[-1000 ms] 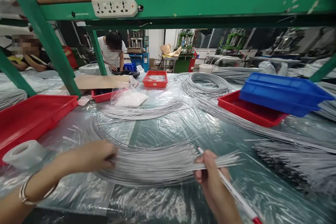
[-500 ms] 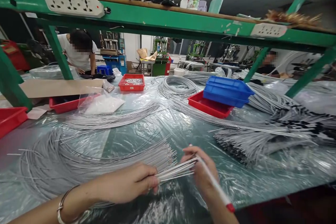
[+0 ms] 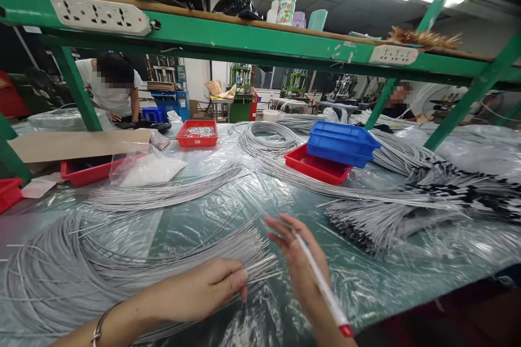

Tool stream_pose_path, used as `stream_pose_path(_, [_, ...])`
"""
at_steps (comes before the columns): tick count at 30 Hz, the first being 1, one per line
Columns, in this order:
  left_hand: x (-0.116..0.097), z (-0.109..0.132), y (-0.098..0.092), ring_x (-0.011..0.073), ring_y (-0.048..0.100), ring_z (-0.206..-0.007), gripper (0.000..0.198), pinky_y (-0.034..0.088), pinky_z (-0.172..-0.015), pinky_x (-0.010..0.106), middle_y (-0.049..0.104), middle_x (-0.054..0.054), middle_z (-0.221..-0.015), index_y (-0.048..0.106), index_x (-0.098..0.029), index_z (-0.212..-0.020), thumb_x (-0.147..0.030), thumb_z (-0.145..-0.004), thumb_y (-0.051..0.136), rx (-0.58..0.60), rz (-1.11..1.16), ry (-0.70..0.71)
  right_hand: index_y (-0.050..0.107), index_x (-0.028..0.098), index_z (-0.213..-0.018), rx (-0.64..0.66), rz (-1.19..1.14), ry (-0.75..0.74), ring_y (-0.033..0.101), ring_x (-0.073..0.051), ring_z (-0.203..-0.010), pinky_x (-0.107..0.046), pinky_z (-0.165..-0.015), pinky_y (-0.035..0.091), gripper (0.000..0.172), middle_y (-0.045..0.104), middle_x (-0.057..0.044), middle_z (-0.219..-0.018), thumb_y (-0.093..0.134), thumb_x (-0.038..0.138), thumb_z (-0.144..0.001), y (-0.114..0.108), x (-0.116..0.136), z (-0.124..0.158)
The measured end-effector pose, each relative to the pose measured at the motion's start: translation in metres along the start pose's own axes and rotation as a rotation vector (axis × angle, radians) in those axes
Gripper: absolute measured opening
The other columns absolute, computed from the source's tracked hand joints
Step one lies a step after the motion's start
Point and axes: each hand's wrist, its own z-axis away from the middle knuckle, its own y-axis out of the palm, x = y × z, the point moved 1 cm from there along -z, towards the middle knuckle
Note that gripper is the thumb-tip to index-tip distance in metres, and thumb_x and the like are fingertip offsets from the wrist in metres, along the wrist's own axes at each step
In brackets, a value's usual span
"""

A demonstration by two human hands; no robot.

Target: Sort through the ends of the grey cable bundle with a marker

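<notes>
My left hand is closed round a few thin grey cables, whose ends stick out to the right past the thumb. Under and behind it lies a large curved bundle of the same grey cables. To the right of these ends is my right hand, with its fingers lifted and partly spread, apart from the cables. A white pen with a red end rests slanted in that hand, pointing up toward the fingers; the thumb's grip on it is partly hidden.
Plastic sheeting covers the table. Ahead are a coil of cable, a red tray of small metal parts and a blue bin on a red tray. Cable bundles lie right. A green shelf spans above; two people are beyond.
My right hand has come away from the cable ends, and its fingers have opened out while keeping the pen. My left hand still grips the cables. The whole view has shifted slightly.
</notes>
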Motion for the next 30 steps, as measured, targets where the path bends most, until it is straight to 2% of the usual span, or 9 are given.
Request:
stream_pose_path(2, [0.0,0.001,-0.003,0.0146,0.044,-0.071,0.052,0.038,-0.069,0.025,0.044,-0.001,-0.073,0.058,-0.016,-0.089,-0.056,-0.098,0.026,-0.045,0.01,0.018,0.062,0.026,-0.106,-0.133,0.051,-0.028,0.069,-0.014,-0.092,-0.02,-0.078,0.054,0.025,0.074,-0.003,-0.098,0.059,0.046,-0.092,-0.014,-0.003,0.002])
stream_pose_path(3, [0.0,0.001,-0.004,0.0143,0.043,-0.069,0.051,0.038,-0.068,0.025,0.044,-0.001,-0.072,0.057,-0.016,-0.088,-0.056,-0.098,0.027,-0.064,0.023,0.017,0.063,0.023,-0.096,-0.122,0.087,-0.008,0.068,-0.013,-0.077,-0.017,-0.069,0.053,0.026,0.073,-0.002,-0.082,0.062,0.048,-0.089,-0.017,-0.004,0.004])
stream_pose_path(5, [0.001,0.0,-0.004,0.0135,0.041,-0.065,0.046,0.037,-0.066,0.025,0.043,-0.003,-0.067,0.054,-0.017,-0.091,-0.055,-0.098,0.03,-0.088,0.071,0.018,0.058,0.019,-0.077,0.033,0.131,0.103,0.056,-0.01,-0.05,-0.017,-0.052,0.045,0.039,0.061,0.001,-0.056,0.063,0.056,-0.084,-0.017,-0.006,0.012])
stream_pose_path(7, [0.003,-0.001,-0.002,0.013,0.042,-0.062,0.039,0.037,-0.068,0.025,0.045,-0.005,-0.062,0.051,-0.018,-0.097,-0.053,-0.099,0.032,-0.093,0.107,0.04,0.052,0.018,-0.069,0.218,0.129,0.253,0.044,-0.009,-0.041,-0.018,-0.044,0.036,0.05,0.05,0.003,-0.048,0.057,0.066,-0.082,-0.007,-0.009,0.02])
stream_pose_path(10, [0.003,-0.001,0.003,0.0126,0.046,-0.063,0.035,0.038,-0.072,0.025,0.051,-0.005,-0.062,0.051,-0.019,-0.099,-0.048,-0.101,0.031,-0.091,0.065,0.097,0.047,0.018,-0.064,0.313,0.166,0.376,0.039,-0.009,-0.042,-0.021,-0.046,0.032,0.054,0.043,0.003,-0.046,0.048,0.067,-0.086,0.011,-0.009,0.026])
stream_pose_path(14, [0.0,0.0,0.007,0.0108,0.047,-0.057,0.046,0.039,-0.065,0.024,0.052,-0.003,-0.068,0.055,-0.018,-0.082,-0.049,-0.101,0.028,-0.168,-0.016,0.054,0.044,0.019,-0.059,0.234,0.223,0.432,0.037,-0.01,-0.044,-0.023,-0.049,0.031,0.054,0.042,0.003,-0.045,0.044,0.065,-0.089,0.023,-0.005,0.024])
stream_pose_path(21, [-0.002,-0.004,0.005,0.0163,0.056,-0.078,0.036,0.04,-0.075,0.025,0.059,0.001,-0.076,0.059,-0.017,-0.081,-0.038,-0.099,0.036,-0.175,-0.14,0.073,0.041,0.02,-0.052,0.137,0.268,0.442,0.039,-0.011,-0.045,-0.024,-0.052,0.033,0.059,0.042,0.002,-0.044,0.045,0.067,-0.087,0.022,-0.008,0.021])
stream_pose_path(27, [-0.007,-0.01,-0.003,0.015,0.058,-0.073,0.041,0.041,-0.079,0.026,0.061,0.001,-0.07,0.056,-0.017,-0.07,-0.036,-0.1,0.034,-0.155,-0.09,0.119,0.043,0.02,-0.059,0.275,0.201,0.453,0.032,-0.009,-0.041,-0.023,-0.046,0.028,0.058,0.037,0.005,-0.043,0.046,0.072,-0.084,0.018,-0.016,0.015])
stream_pose_path(30, [-0.009,-0.012,-0.004,0.0155,0.058,-0.075,0.049,0.041,-0.082,0.027,0.061,0.003,-0.07,0.056,-0.016,-0.062,-0.036,-0.1,0.032,-0.118,-0.1,0.13,0.044,0.019,-0.064,0.195,0.087,0.514,0.028,-0.007,-0.042,-0.021,-0.043,0.024,0.056,0.036,0.006,-0.047,0.051,0.072,-0.082,0.021,-0.017,0.013])
